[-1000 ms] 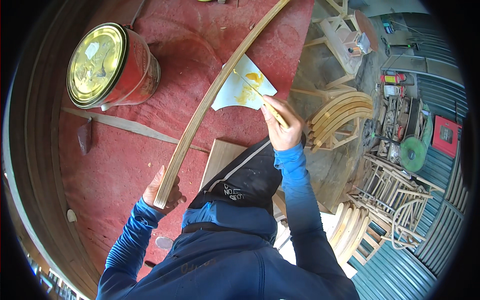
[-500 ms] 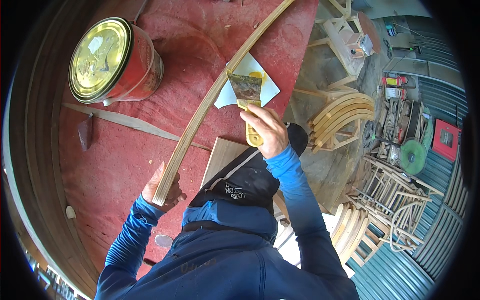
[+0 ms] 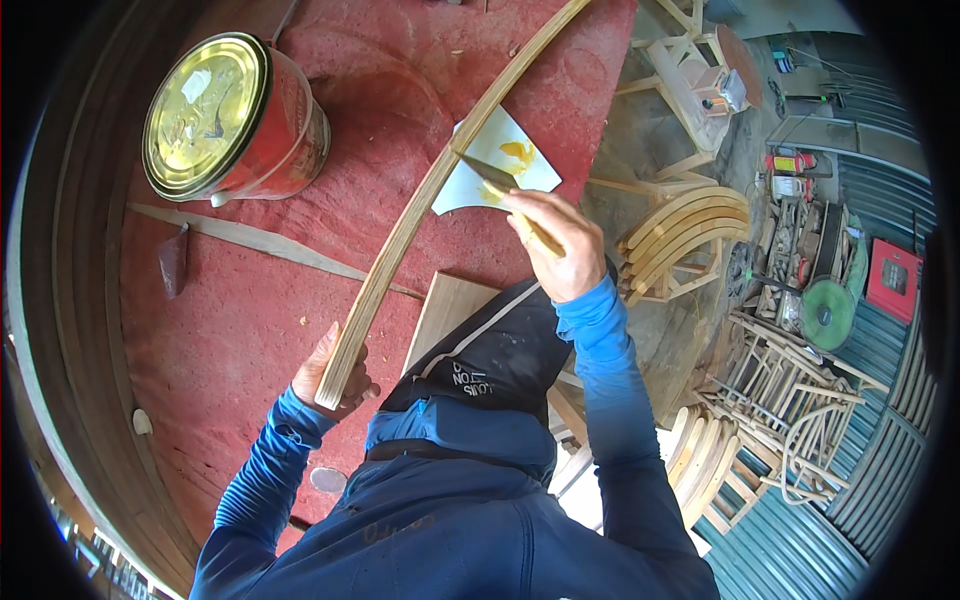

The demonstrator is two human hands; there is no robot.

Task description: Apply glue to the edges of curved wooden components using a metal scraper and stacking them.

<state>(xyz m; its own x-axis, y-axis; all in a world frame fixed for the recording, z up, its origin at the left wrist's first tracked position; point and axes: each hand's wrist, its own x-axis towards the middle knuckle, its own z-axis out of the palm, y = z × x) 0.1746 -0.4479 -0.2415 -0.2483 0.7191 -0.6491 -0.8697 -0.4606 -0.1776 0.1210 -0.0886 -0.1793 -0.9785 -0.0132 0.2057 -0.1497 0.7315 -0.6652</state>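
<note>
A workshop floor crowded with unfinished wooden chair frames [image 3: 780, 400] fills the right of the view, beyond the right edge of a worktop covered in rough red cloth [image 3: 250, 320]. A dark curved rim bounds the worktop along its left edge.

Near the far left corner of the worktop stands a red tin can [image 3: 240, 120] with a gold lid, shut, upright. Just right of the worktop's right edge, a stack of bent wooden arcs [image 3: 680, 235] leans together on the floor, and a green disc [image 3: 825, 312] lies further right among the frames.

A long curved wooden strip [image 3: 430, 190] runs diagonally over the red cloth from the near middle up toward the far edge. The left hand [image 3: 335, 375] grips its near end, fingers wrapped under and around it. A thin pale slat [image 3: 250, 238] lies flat on the cloth, left of the strip and below the can.

A flat plywood board [image 3: 445, 315] lies at the near right edge of the worktop, partly under the person's dark knee.

A white sheet [image 3: 500, 165] with a smear of yellow glue lies on the cloth, touching the strip's right side. The right hand [image 3: 555, 245] is closed around the yellow handle of a putty knife [image 3: 490, 175], whose blade rests over the sheet, its tip at the strip.
</note>
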